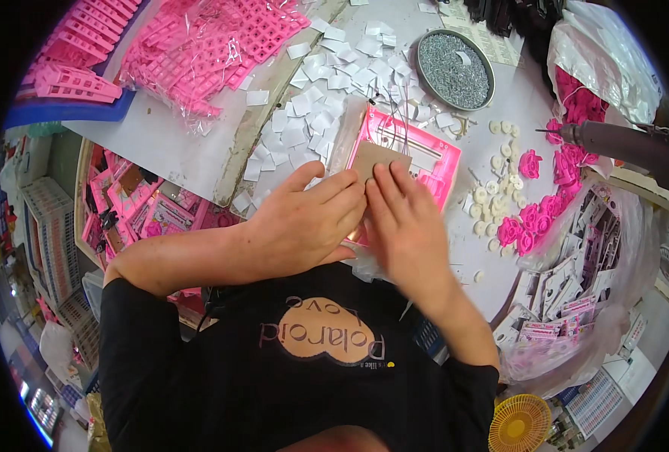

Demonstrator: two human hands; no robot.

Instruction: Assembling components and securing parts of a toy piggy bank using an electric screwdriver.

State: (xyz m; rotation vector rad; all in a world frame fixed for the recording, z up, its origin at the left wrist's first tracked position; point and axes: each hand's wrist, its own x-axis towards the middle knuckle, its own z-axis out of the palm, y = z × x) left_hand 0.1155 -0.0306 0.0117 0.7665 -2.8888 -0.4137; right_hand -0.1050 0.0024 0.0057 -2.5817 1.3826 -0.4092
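A pink plastic toy housing (446,167) lies on the table in front of me, with metal strips and dark thin wires showing at its far side. Over its left part rests a square of brown cardboard (379,156). My right hand (413,230) presses its outstretched fingertips onto the cardboard. From the left, my left hand (304,217) reaches in with long, straight fingers, their tips at the cardboard's near edge and its thumb side partly hidden. Neither hand is wrapped around anything. Whatever lies under my palms is hidden.
Small white paper pieces (296,132) are scattered beyond the housing. A round tray of screws (455,69) stands farther back. White wheels (494,197) and pink parts (530,218) lie to the right, below an electric screwdriver (613,139). Pink housings fill a box (150,203) at left.
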